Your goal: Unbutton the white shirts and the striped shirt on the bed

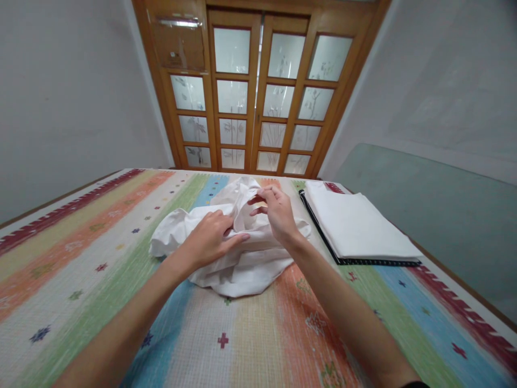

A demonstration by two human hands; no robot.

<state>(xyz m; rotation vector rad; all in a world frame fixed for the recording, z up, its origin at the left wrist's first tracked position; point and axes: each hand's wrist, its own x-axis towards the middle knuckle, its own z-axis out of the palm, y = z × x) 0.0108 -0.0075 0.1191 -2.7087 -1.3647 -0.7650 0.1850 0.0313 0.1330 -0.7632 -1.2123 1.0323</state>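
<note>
A crumpled white cloth, perhaps a garment (246, 269), lies in loose folds on the striped bed or table cover in front of me. My left hand (214, 234) rests on its near middle, with a fold of the cloth between the thumb and the fingers. My right hand (277, 210) pinches a raised part of the same cloth between thumb and forefinger, its other fingers curled. Between the two hands the cloth stands up and opens into a hollow. The fingertips of my left hand are partly hidden in the folds.
To the right, a neatly folded white cloth (363, 226) lies on a dark, black-edged piece (323, 231). A pale green panel (424, 210) stands along the right edge. Wooden doors with glass panes (252, 97) rise at the far end, between grey walls.
</note>
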